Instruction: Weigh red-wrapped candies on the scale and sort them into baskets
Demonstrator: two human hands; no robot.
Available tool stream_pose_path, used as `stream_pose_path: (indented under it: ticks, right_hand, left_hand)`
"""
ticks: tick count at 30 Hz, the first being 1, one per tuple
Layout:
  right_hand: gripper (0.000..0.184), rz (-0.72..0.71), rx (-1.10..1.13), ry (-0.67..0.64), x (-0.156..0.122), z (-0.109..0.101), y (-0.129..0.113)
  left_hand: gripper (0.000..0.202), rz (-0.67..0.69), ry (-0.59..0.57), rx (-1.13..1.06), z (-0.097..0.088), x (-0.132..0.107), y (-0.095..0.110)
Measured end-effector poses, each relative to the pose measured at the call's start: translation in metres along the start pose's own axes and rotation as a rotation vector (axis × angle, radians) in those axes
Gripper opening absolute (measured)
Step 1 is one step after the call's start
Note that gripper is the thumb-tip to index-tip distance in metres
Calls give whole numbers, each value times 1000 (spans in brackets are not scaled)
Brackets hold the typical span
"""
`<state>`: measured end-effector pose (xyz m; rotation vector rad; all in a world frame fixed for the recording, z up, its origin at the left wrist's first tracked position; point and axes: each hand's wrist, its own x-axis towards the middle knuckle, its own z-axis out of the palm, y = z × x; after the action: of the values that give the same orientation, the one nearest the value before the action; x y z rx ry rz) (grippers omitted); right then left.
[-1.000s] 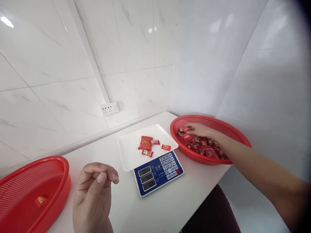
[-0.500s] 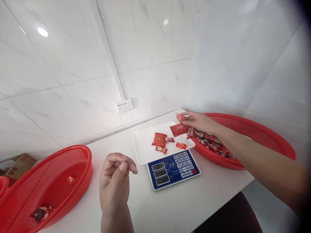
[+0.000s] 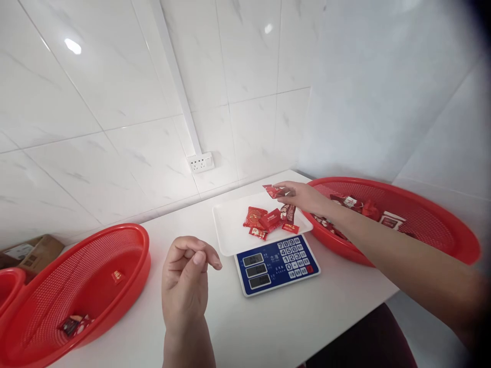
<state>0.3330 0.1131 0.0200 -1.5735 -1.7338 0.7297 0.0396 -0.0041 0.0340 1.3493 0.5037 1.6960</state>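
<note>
A blue-faced scale (image 3: 276, 263) with a white weighing tray (image 3: 233, 232) stands on the white table. Several red candy packets (image 3: 266, 221) lie on the tray. My right hand (image 3: 303, 195) reaches over the tray's far right corner, its fingers pinched on a small red packet (image 3: 273, 190). A red mesh basket (image 3: 429, 225) with more red packets sits on the right under my right forearm. My left hand (image 3: 187, 278) hovers above the table left of the scale, fingers curled together with nothing visible in them.
Another red mesh basket (image 3: 88, 286) at the left holds a few packets. A third red rim (image 3: 9, 286) and a cardboard box (image 3: 32, 250) show at the far left. A wall socket (image 3: 201, 162) sits on the tiled wall behind.
My right hand came out of the right basket with packets, moved over the tray, and a larger red packet now lies on the tray. The camera view swung right.
</note>
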Motion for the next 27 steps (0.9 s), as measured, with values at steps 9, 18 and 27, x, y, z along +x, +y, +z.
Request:
stream_pose_path:
  ticks: [9,18,27]
  right_hand:
    - [44,20,-213,-171,-25,18,-2]
    - [50,64,-455,-175,-40,16,0]
    - [35,142,-211,308,-79,-27,34]
  left_hand:
    - [2,41,1,-7,0,-2,2]
    - [2,58,20,18,-3,-2,4]
    - [4,91,141,38,-6,0,11]
